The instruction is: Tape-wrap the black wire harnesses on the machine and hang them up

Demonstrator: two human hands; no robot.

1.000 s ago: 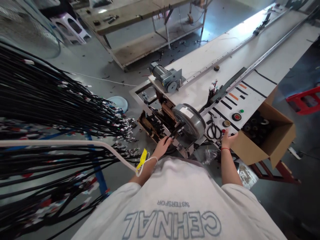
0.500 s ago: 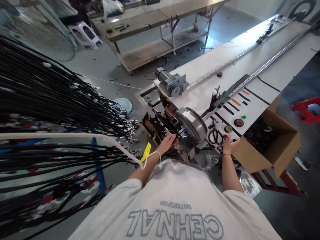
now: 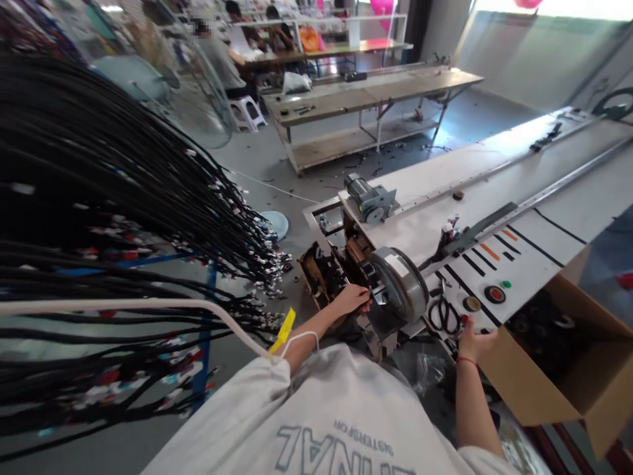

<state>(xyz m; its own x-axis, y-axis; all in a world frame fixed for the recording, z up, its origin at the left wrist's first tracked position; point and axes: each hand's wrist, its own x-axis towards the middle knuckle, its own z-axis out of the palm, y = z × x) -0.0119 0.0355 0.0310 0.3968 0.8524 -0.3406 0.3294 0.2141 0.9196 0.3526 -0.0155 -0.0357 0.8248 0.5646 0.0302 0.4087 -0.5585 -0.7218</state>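
Grey drum (image 3: 406, 285) now has the curled left hand (image 3: 352, 300) closer on its left, bringing work nearer it, grip unclear, while the right hand (image 3: 475, 340) stays spread to its right.

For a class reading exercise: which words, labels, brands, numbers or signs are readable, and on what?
"SISTERSFOR", upside down, on the white fabric shirt.
"NAL", larger, same shirt, upside down; first letters cut off.
Too small to read: any print on the flat yellow tag or white rectangular label on the grey round drum.

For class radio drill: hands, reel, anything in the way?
Left hand beside reel, grip unclear. Right hand at table, near scissors. Open box close on its right.
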